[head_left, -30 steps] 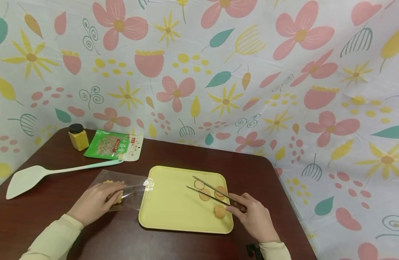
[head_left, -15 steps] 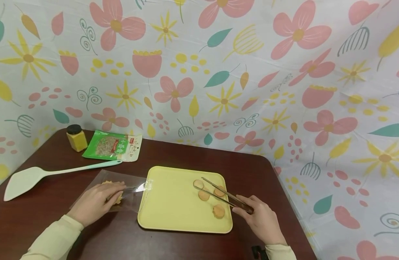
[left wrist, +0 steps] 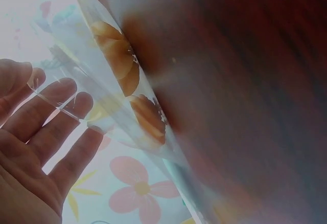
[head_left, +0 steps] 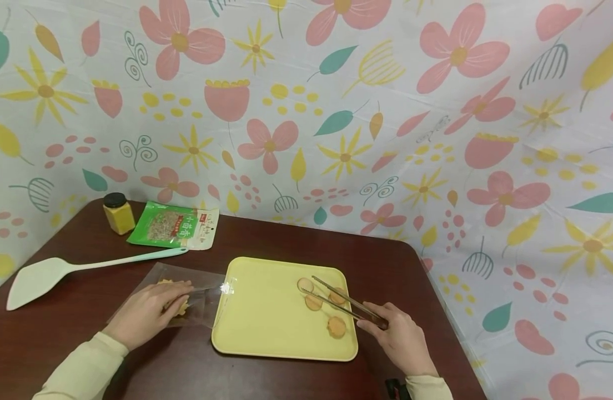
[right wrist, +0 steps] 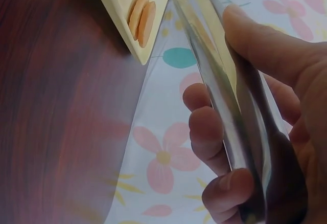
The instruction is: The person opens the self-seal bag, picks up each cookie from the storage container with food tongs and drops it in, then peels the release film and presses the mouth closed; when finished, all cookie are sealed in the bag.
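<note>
My left hand [head_left: 146, 311] pinches the edge of a clear plastic bag [head_left: 204, 305], the film running across the fingertips in the left wrist view. Scallop-edged biscuits [left wrist: 148, 119] lie inside the bag, partly covered by the hand in the head view. The bag's right end reaches the left edge of a yellow tray [head_left: 261, 316]. My right hand [head_left: 400, 340] grips metal tongs [right wrist: 225, 96] between thumb and curled fingers. Their arms stand apart over several round biscuits [head_left: 336, 327] at the tray's right side; whether the tips touch one, I cannot tell.
A pale spatula [head_left: 41, 280] lies across the table's left side. Behind it stand a yellow jar [head_left: 119, 216] with a black lid and a green-and-white packet [head_left: 171, 225]. A floral cloth [head_left: 306, 111] hangs behind and to the right of the dark table [head_left: 376, 261].
The tongs and my right hand have shifted a little to the right, and the tong tips now stand slightly closer together. My left hand and the bag stay in place.
</note>
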The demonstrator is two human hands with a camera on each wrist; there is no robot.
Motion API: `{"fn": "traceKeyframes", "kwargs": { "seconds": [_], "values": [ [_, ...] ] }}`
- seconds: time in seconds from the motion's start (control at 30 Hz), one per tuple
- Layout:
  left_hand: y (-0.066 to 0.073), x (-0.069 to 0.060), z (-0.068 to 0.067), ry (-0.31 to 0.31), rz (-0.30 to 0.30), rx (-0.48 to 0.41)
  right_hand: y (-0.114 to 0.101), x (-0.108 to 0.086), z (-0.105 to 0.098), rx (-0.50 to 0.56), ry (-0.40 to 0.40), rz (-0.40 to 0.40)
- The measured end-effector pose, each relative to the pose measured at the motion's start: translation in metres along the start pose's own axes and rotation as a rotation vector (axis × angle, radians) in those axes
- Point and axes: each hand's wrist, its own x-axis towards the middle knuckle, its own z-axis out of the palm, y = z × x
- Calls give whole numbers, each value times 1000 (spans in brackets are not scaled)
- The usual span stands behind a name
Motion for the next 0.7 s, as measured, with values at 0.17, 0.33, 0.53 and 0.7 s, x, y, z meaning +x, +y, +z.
{"fn": "traceKeyframes", "kwargs": {
  "seconds": [0.17, 0.33, 0.53, 0.7],
  "values": [
    [0, 0, 0, 7, 4, -2, 0, 3, 3, 1, -11, 2],
    [-2, -1, 1, 32, 24, 4, -1, 5, 5, 5, -16, 5],
    [-3, -1, 1, 43, 29, 8, -1, 8, 5, 0, -27, 12],
    [-3, -1, 1, 47, 29, 7, -2, 9, 6, 2, -31, 17]
  ]
}}
